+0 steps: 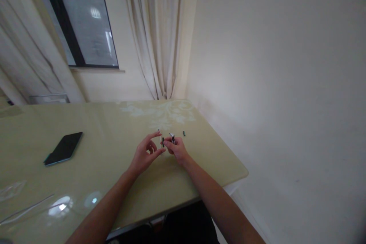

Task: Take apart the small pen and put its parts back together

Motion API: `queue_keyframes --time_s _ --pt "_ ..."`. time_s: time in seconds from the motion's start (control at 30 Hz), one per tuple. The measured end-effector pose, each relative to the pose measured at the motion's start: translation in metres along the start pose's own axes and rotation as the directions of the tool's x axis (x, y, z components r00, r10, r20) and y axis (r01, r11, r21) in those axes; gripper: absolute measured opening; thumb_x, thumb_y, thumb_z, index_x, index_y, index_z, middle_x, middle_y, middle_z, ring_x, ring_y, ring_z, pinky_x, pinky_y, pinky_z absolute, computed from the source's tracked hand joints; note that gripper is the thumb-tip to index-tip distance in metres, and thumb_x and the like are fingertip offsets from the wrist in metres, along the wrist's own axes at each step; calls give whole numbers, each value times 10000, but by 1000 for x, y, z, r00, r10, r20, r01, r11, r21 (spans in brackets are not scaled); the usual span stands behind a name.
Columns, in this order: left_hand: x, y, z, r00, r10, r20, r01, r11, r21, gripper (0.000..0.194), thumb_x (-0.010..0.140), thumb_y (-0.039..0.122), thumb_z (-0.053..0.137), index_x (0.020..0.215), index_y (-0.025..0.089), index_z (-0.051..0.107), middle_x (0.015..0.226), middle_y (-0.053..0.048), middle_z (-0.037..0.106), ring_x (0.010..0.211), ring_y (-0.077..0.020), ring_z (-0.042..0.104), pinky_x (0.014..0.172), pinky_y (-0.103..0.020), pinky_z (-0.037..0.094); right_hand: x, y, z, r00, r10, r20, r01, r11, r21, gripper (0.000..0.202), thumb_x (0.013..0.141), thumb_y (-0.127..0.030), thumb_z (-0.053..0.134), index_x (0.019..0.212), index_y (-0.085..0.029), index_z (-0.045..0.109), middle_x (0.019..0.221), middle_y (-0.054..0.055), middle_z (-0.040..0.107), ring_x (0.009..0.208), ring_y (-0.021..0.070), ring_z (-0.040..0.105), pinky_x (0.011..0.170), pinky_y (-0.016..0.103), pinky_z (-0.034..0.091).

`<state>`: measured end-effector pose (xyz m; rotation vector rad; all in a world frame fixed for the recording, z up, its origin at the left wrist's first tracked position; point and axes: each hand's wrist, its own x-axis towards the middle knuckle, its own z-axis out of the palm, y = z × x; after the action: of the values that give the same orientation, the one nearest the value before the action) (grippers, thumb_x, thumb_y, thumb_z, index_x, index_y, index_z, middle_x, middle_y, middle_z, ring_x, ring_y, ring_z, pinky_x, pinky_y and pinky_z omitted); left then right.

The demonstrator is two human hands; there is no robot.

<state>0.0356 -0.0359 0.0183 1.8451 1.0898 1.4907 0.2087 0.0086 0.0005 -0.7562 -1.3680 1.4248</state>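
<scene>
My left hand [146, 154] has its thumb and index finger curved apart, with a thin pale rod [160, 142] spanning between their tips. Close beside it, my right hand [177, 148] pinches a short dark piece [163, 142] at its fingertips, near the rod; I cannot tell whether the two touch. A small black-and-white object [172, 138] also sticks up from the right hand's fingers, its kind too small to make out. On the table just beyond that hand lies a short dark piece with a greenish tint [184, 133].
The glossy pale table [114, 122] has a rounded right corner near a white wall [280, 84]. A flat black tablet-like object [64, 148] lies to the left. Nearer, at lower left, are a thin strip [28, 208] and a clear plastic wrapper [12, 190]. Curtains [157, 26] hang behind.
</scene>
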Motion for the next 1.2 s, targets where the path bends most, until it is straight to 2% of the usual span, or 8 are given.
queue_keyframes --time_s 0.1,0.2,0.3,0.4,0.57,0.87,1.1,1.2 --pt "4 0 -3 970 -243 26 245 959 -143 486 861 561 689 1143 164 679 803 -23 659 506 -83 453 450 -200 355 -2 2 0 991 -122 -46 113 980 -165 343 759 -484 739 798 -143 726 540 -60 422 491 77 323 477 227 237" --pt "5 0 -6 868 -479 135 497 831 -251 577 867 676 595 977 121 706 579 49 478 430 -71 328 399 -191 195 -7 1 2 971 -240 -19 219 914 -340 275 764 -408 726 836 -143 734 594 -43 494 516 82 371 495 217 286" --pt "5 -1 -8 787 -552 274 616 727 -304 611 845 709 596 925 114 708 557 61 430 428 -65 282 400 -195 131 -13 0 3 938 -344 42 321 816 -480 269 751 -354 734 927 -152 755 579 -56 499 503 84 389 512 215 317" --pt "4 1 -9 762 -541 356 642 707 -298 574 840 682 633 910 118 714 531 84 356 432 -59 227 413 -205 98 -15 -1 3 898 -430 91 400 716 -573 259 766 -352 739 944 -164 761 575 -55 511 503 91 413 533 219 343" --pt "3 5 -11 762 -507 403 634 711 -304 534 832 653 671 896 125 717 540 92 312 451 -57 198 428 -211 95 -15 -1 2 851 -501 157 470 594 -653 253 827 -388 708 951 -172 756 587 -34 563 507 102 449 561 224 378" --pt "2 1 -14 757 -470 453 629 713 -311 498 828 613 706 875 118 731 560 76 335 473 -63 198 444 -224 97 -15 -1 0 800 -551 237 542 496 -678 243 882 -361 652 1006 -177 749 622 -11 597 532 116 493 602 239 408" --pt "4 -7 -11 888 -405 217 459 799 -389 489 777 498 809 1121 156 753 637 52 460 502 -63 284 463 -218 184 -18 -10 2 908 -408 97 402 780 -480 341 858 -398 687 1124 -185 668 683 -50 477 558 108 431 560 225 363" --pt "6 -7 -13 938 -331 104 345 852 -394 493 766 443 832 1193 210 750 732 27 533 547 -70 342 483 -214 241 -17 -14 2 928 -361 88 367 854 -369 336 946 -497 577 996 -178 669 702 -28 474 611 123 425 579 239 341"
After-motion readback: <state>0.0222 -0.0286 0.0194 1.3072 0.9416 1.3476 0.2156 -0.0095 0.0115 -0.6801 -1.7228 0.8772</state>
